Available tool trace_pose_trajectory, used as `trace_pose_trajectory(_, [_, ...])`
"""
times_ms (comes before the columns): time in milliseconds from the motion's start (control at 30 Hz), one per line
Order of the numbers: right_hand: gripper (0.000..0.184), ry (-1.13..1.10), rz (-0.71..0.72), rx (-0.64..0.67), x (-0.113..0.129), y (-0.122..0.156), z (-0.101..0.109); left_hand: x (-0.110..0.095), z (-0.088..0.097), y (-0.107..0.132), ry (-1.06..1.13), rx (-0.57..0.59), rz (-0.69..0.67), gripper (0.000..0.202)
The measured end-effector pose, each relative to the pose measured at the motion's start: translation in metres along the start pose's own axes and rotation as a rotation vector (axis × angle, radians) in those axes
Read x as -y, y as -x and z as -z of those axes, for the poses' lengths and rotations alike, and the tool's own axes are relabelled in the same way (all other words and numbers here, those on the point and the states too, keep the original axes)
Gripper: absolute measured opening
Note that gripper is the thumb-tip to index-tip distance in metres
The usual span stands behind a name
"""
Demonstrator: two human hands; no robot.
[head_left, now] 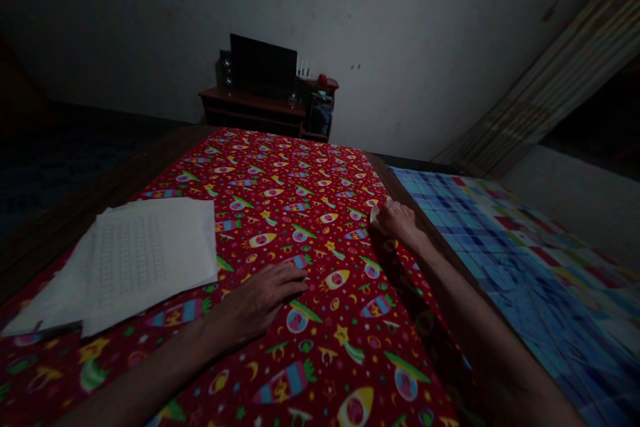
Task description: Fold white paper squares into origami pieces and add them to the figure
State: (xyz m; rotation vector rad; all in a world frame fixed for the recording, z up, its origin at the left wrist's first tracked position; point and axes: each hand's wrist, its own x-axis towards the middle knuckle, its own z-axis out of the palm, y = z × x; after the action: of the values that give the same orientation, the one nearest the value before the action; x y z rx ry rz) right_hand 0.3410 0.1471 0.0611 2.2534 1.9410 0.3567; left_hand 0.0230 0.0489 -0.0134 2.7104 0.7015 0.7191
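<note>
A red cloth (320, 300) printed with rockets, stars and moons covers the long surface in front of me. My left hand (267, 297) lies palm down on its middle, fingers stretched forward and holding nothing. Near the cloth's right edge, my right hand (397, 219) is closed around a small pale piece (375, 217). Most of that piece is hidden under the fingers, and its kind is unclear; it rests against the cloth. To the left of my left hand, a stack of white paper sheets (185, 237) lies on the cloth, the top one bearing rows of faint marks.
Dark wooden edges (407, 197) border the cloth. Beyond its far end stands a brown desk (250, 103) with a black monitor (263, 65), speakers and a red telephone (327, 83). A blue checked sheet (450, 233) spreads at the right, below a curtain (545, 87).
</note>
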Motion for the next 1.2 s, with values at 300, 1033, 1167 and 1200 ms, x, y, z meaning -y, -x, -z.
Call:
trace_pose_trajectory(300, [0.034, -0.056, 0.011, -0.044, 0.000, 0.001, -0.002, 0.001, 0.000, 0.001, -0.017, 0.006, 0.004, 0.039])
trace_pose_trajectory(1033, [0.034, -0.183, -0.166, -0.101, -0.060, -0.008, -0.015, 0.003, -0.001, 0.003, -0.036, 0.039, 0.012, 0.040])
trace_pose_trajectory(1167, [0.030, -0.152, -0.134, -0.160, -0.055, -0.001, -0.011, 0.003, -0.001, 0.003, -0.024, 0.028, 0.018, 0.039])
trace_pose_trajectory(1200, [0.030, -0.146, -0.127, -0.176, -0.054, 0.001, -0.010, 0.003, -0.001, 0.003, -0.021, 0.029, 0.023, 0.039])
